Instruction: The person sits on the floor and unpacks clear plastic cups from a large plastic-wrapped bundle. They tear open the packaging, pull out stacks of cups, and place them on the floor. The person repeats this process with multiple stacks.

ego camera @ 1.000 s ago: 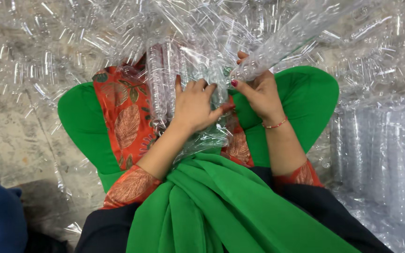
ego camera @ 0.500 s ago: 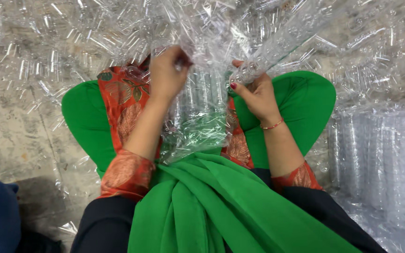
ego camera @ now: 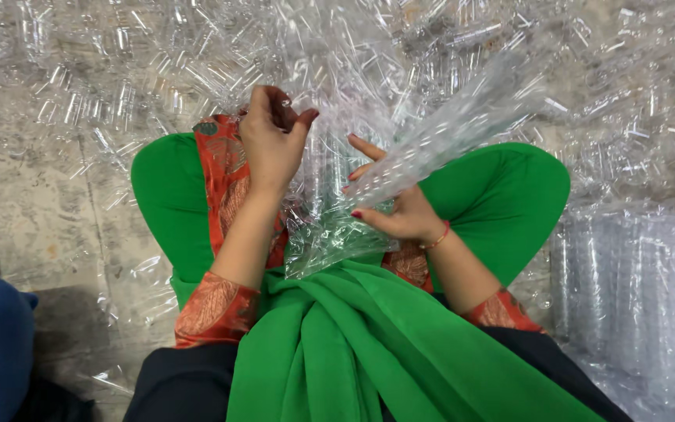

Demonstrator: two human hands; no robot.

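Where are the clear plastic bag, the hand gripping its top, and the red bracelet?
clear plastic bag (ego camera: 337, 234), head view, lower crinkled part.
left hand (ego camera: 269, 144), head view, back of hand.
red bracelet (ego camera: 436, 237), head view, band on wrist.

Loose plastic tubes (ego camera: 158, 86) lie on the floor (ego camera: 33, 195) ahead of my knees; a plastic bag (ego camera: 337, 234) sits in my lap between my left hand (ego camera: 271, 144) and right hand (ego camera: 396, 207); bagged tubes (ego camera: 634, 297) stand at my right.

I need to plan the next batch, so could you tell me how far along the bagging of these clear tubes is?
Done: filled clear bags stand stacked at the right. In hand: the right hand holds a clear plastic bag of tubes on the lap, the left hand raised above it. Left: many loose clear tubes cover the floor.
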